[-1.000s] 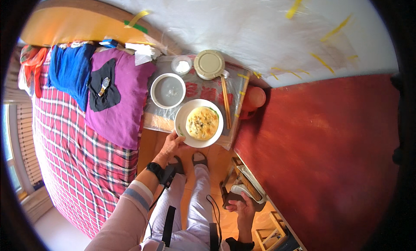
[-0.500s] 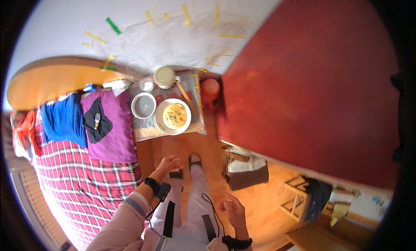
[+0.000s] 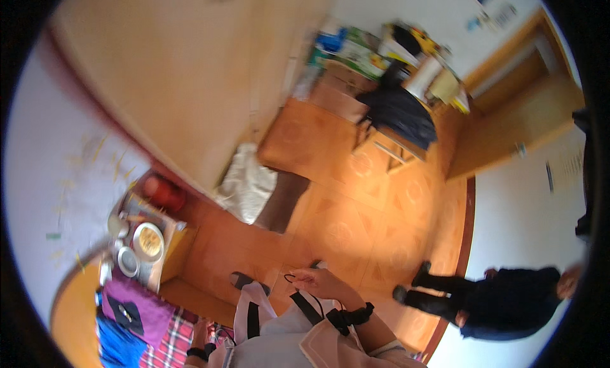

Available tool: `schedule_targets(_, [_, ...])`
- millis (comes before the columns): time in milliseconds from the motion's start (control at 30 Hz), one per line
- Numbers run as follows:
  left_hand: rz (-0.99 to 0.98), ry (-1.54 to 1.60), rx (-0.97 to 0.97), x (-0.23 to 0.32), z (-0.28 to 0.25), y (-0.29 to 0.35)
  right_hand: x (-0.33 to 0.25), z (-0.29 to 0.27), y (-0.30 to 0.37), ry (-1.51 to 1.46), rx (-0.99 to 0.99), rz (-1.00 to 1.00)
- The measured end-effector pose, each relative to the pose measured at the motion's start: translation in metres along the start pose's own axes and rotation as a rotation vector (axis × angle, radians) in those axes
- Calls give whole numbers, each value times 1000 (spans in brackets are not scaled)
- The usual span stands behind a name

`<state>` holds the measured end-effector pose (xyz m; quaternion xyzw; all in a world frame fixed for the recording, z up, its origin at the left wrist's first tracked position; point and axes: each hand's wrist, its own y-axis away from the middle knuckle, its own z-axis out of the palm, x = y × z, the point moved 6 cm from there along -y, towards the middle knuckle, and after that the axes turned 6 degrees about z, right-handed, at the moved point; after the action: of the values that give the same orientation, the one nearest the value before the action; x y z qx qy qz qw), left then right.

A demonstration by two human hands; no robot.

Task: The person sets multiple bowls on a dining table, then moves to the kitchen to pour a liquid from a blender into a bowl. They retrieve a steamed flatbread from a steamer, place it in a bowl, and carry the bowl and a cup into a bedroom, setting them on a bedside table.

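Observation:
My right hand (image 3: 309, 281) is in front of my light trousers, above the tiled floor, with a dark band (image 3: 351, 317) at its wrist. A thin black cable (image 3: 290, 278) loops beside its fingers; whether they touch it, I cannot tell. Low at the left, my left hand (image 3: 201, 332) hangs by the checked bedding (image 3: 178, 337), its fingers blurred. On a small bedside table (image 3: 154, 276) at the left stand a white bowl of yellowish food (image 3: 149, 241), a second round bowl (image 3: 128, 262) and a lidded container (image 3: 117, 226). Neither hand is near them.
A white and brown bag (image 3: 259, 193) lies by the pale wardrobe (image 3: 190, 95). Farther off are a wooden stool (image 3: 395, 149) under dark clothing, a cardboard box (image 3: 343, 92) and a wooden door (image 3: 515, 136). A person in dark clothes (image 3: 508, 302) stands at the right. A red container (image 3: 164, 191) sits beside the table.
My view has swung right, away from the bedside table, which now lies far left. The bag, stool and door show more fully, and a person has come into view. My right hand is now before my trousers.

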<state>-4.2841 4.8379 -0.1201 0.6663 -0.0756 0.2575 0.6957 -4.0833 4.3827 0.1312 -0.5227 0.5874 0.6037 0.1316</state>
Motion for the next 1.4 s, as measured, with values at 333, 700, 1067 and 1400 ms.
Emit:
schedule_targets(333, [-11, -470, -167, 57, 230, -5, 161, -234, 170, -184, 387, 125])
schedule_targets(700, [-9, -445, -140, 97, 453, -76, 263, -466, 184, -262, 500, 184])
schedule_targets(1067, [358, -906, -436, 254, 989, -180, 424, -674, 289, -744, 991, 240])
schedule_targets(1400, [260, -1075, -679, 182, 1342, -115, 600, -933, 397, -1048, 1226, 226])
